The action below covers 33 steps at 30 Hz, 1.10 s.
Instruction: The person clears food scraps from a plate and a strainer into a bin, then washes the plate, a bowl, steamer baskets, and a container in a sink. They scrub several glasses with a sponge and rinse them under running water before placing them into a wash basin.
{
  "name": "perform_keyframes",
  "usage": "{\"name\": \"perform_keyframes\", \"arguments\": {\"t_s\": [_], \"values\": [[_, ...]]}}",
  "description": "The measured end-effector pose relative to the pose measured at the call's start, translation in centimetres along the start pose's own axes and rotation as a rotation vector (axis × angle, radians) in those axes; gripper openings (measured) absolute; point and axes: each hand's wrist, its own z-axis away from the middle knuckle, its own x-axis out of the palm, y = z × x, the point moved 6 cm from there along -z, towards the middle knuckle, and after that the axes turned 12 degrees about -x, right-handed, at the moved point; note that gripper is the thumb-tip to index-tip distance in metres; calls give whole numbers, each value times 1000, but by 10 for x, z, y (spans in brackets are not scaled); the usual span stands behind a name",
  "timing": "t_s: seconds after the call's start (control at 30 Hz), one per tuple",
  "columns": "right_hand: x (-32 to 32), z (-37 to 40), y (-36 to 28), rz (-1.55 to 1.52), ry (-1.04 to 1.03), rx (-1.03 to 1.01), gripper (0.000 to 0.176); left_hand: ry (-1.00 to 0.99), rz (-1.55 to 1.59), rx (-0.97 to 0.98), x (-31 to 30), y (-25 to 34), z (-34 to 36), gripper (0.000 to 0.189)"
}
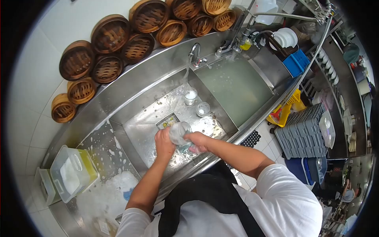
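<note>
Over the sink basin, my left hand is closed around the side of a clear glass. My right hand grips the near side of the same glass, with some fingers hidden. Something pale green and see-through shows below my right hand; I cannot make out what it is. Farther back in the basin, a clear glass stands under running water from the faucet. Beside it sits another small clear glass. A square drain strainer with food bits lies just beyond my hands.
Cloudy water fills the right basin. Suds cover the left counter, where a clear plastic tub stands. Bamboo steamers line the back ledge. Grey stacked crates and a blue basket are at right. A person is far right.
</note>
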Motion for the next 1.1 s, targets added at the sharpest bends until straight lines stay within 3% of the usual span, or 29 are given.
{"name": "perform_keyframes", "arguments": {"t_s": [0.03,0.07,0.1,0.17,0.2,0.23,0.3,0.37,0.43,0.47,0.5,0.53,0.57,0.6,0.63,0.67,0.73,0.77,0.83,0.87,0.9,1.0,1.03,1.1], "values": [[1,-4,17,-231,-18,93,39,-11,1,-12,19,-4,-2,67],[-15,-19,28,-179,3,109,25,-19,19,68,48,-8,-2,70],[-35,-32,39,-180,3,130,25,-30,37,146,78,-13,2,73],[-97,-64,49,250,40,40,25,-91,56,182,137,-26,11,81],[-123,-87,66,257,27,56,25,-448,657,-22,177,-30,9,84],[-147,-116,76,724,-86,-71,34,-781,1263,-237,213,-26,8,88],[-174,-149,92,1202,-236,-215,44,-716,1207,-245,243,-8,-8,89],[-202,-164,90,1218,141,-287,61,-692,860,-508,262,1,-23,84],[-204,-171,76,1073,-69,-53,65,-265,561,-199,267,3,-51,64],[-201,-168,65,1148,-117,-125,63,-79,548,-180,291,-21,-47,47],[-199,-165,52,1225,-159,-201,62,-63,400,-322,284,-14,-48,46],[-197,-162,39,1301,-195,-280,60,-5,321,-98,298,-11,-49,53],[-190,-139,8,1357,-213,-294,56,-148,435,-249,307,-16,-46,50],[-185,-120,-18,1303,-210,-489,54,-295,574,-379,307,-16,-45,48],[-181,-102,-42,1230,-193,-669,52,-240,570,-400,279,-11,-48,48],[-171,-86,-61,1246,-219,-702,52,-285,607,-593,254,-6,-46,51],[-152,-64,-94,917,-102,-634,43,-139,991,-877,201,5,-39,65],[-131,-57,-101,925,-119,-661,43,69,1332,-951,175,12,-28,77],[-72,-33,-105,395,-390,-699,53,-165,1673,-1088,110,21,0,70],[-44,-21,-102,251,-556,-550,55,-202,1705,-887,85,18,8,64],[-20,-13,-104,257,-588,-572,55,-234,1713,-677,53,12,13,60],[32,13,-122,235,-495,-977,47,444,1497,-772,-112,-67,52,36],[42,14,-119,207,-410,-896,37,659,1442,-580,-196,-85,65,35],[48,10,-104,202,-363,-682,29,1078,1395,-501,-341,-126,105,37]]}}
